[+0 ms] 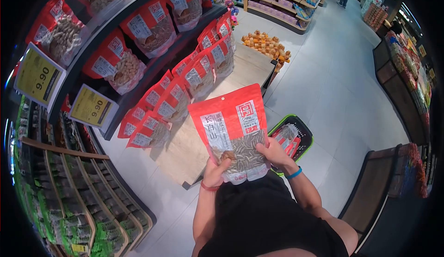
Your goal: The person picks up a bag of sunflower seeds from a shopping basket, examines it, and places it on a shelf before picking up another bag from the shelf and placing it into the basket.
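At chest height in the head view, a red bag [233,127] is held upright by both hands. The left hand [215,171] is closed on its lower left corner and the right hand [274,153] on its lower right edge. Just beyond stands a basket [308,139] on the floor, and similar packs [185,79] lie on the display at the left

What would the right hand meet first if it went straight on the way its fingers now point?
The right hand touches the red seed bag, so that comes first; beyond it the left hand probably lies in line, though depth is unclear.
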Tool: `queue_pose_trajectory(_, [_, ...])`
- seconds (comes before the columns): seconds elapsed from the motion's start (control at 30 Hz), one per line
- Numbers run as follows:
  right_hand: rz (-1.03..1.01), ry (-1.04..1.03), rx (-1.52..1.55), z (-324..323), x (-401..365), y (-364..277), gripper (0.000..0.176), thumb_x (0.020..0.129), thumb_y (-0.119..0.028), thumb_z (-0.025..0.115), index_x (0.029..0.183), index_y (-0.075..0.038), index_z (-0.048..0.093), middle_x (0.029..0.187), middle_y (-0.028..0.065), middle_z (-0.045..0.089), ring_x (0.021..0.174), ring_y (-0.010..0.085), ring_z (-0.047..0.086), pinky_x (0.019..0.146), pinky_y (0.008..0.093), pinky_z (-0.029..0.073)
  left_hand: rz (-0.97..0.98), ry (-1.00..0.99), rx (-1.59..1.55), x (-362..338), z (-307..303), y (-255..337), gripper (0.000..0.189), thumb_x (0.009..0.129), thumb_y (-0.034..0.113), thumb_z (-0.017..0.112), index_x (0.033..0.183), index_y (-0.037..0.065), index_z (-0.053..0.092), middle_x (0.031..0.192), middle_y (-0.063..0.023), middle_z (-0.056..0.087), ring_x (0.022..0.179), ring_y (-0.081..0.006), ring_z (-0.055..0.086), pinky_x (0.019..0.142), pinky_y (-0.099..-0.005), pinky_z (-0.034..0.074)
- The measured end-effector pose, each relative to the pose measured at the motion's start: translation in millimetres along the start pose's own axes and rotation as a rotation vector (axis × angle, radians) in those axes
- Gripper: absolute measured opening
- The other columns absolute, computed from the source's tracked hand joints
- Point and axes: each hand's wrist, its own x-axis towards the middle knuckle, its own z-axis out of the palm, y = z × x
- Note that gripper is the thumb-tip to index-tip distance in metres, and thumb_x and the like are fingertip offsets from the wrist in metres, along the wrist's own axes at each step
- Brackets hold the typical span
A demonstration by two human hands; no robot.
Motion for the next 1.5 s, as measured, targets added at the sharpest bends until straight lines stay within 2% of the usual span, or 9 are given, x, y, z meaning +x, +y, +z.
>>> queue_pose_trajectory(0.07, [0.010, -0.078, -0.029, 4, 2, 5, 0.035, 0.095, -0.028, 0.057, 0.110, 0.003, 0.061, 0.102, 0.0053, 0.066, 0.092, 0.0106, 0.059, 0.081, 0.0296, 0.049, 0.046, -0.039, 0.141, -3, -7, 4, 0.048, 0.087, 0.029, 0.069, 0.121, 0.000, 0.050, 0.106, -0.0038, 0.059, 0.099, -0.0131, 0.054, 0.088, -0.0297, 0.042])
queue_pose_trajectory(0.23, [0.048, -0.154, -0.062, 8, 19, 25, 0.038, 0.097, -0.030, 0.055, 0.111, 0.004, 0.061, 0.100, 0.0045, 0.065, 0.090, 0.0091, 0.057, 0.079, 0.0289, 0.049, 0.118, 0.050, 0.155, -19, -12, 9, 0.039, 0.087, 0.027, 0.069, 0.112, 0.000, 0.056, 0.101, -0.0036, 0.060, 0.095, -0.0129, 0.055, 0.087, -0.0303, 0.042])
queue_pose_trajectory(0.3, [0.075, -0.192, -0.043, 12, 25, 25, 0.039, 0.096, -0.031, 0.055, 0.113, 0.004, 0.060, 0.100, 0.0049, 0.065, 0.090, 0.0091, 0.057, 0.079, 0.0291, 0.049, 0.174, 0.122, 0.178, -23, -9, 12, 0.022, 0.088, 0.014, 0.065, 0.103, 0.000, 0.059, 0.097, -0.0053, 0.062, 0.092, -0.0142, 0.057, 0.084, -0.0301, 0.043])
queue_pose_trajectory(0.43, [0.130, -0.297, -0.222, 18, 40, 22, 0.040, 0.093, -0.028, 0.060, 0.117, 0.004, 0.057, 0.103, 0.0057, 0.065, 0.092, 0.0097, 0.056, 0.081, 0.0295, 0.048, 0.174, 0.252, 0.154, -35, -12, 13, 0.031, 0.087, 0.026, 0.070, 0.101, 0.000, 0.060, 0.097, -0.0049, 0.062, 0.092, -0.0139, 0.056, 0.084, -0.0303, 0.043])
queue_pose_trajectory(0.5, [0.105, -0.410, -0.197, 25, 48, 30, 0.040, 0.091, -0.025, 0.063, 0.118, 0.003, 0.056, 0.105, 0.0058, 0.064, 0.093, 0.0100, 0.057, 0.082, 0.0296, 0.048, 0.191, 0.300, 0.097, -45, -21, 4, 0.021, 0.087, 0.007, 0.066, 0.105, 0.000, 0.059, 0.099, -0.0053, 0.063, 0.093, -0.0133, 0.058, 0.086, -0.0291, 0.044])
queue_pose_trajectory(0.7, [0.202, -0.538, -0.216, 70, 69, 32, 0.032, 0.081, -0.011, 0.074, 0.108, 0.003, 0.063, 0.098, 0.0046, 0.067, 0.086, 0.0103, 0.060, 0.078, 0.0287, 0.050, 0.295, 0.606, 0.028, -78, -22, 8, 0.030, 0.088, 0.007, 0.065, 0.115, -0.001, 0.055, 0.103, -0.0046, 0.063, 0.097, -0.0119, 0.058, 0.088, -0.0285, 0.045])
queue_pose_trajectory(1.03, [0.073, -0.892, -0.217, 111, 131, 15, 0.041, 0.078, -0.018, 0.078, 0.109, 0.003, 0.062, 0.099, 0.0052, 0.067, 0.087, 0.0120, 0.061, 0.078, 0.0292, 0.050, 0.309, 0.796, 0.224, -93, 0, 14, 0.058, 0.077, 0.007, 0.077, 0.127, -0.001, 0.049, 0.121, -0.0064, 0.058, 0.108, -0.0139, 0.055, 0.095, -0.0314, 0.044])
queue_pose_trajectory(1.27, [0.166, -1.201, -0.204, 109, 186, 12, 0.045, 0.081, -0.022, 0.075, 0.114, 0.004, 0.058, 0.103, 0.0063, 0.066, 0.092, 0.0135, 0.061, 0.082, 0.0292, 0.048, 0.540, 1.024, -0.114, -51, 26, 0, 0.055, 0.079, 0.009, 0.074, 0.127, -0.002, 0.049, 0.121, -0.0063, 0.058, 0.110, -0.0140, 0.054, 0.096, -0.0319, 0.044])
queue_pose_trajectory(1.5, [0.237, -1.495, -0.244, 107, 216, -1, 0.047, 0.081, -0.024, 0.075, 0.114, 0.004, 0.059, 0.106, 0.0067, 0.065, 0.095, 0.0135, 0.060, 0.083, 0.0301, 0.048, 0.592, 1.159, -0.059, -29, 44, -11, 0.055, 0.079, 0.010, 0.075, 0.127, -0.002, 0.050, 0.121, -0.0069, 0.058, 0.111, -0.0152, 0.055, 0.096, -0.0330, 0.044])
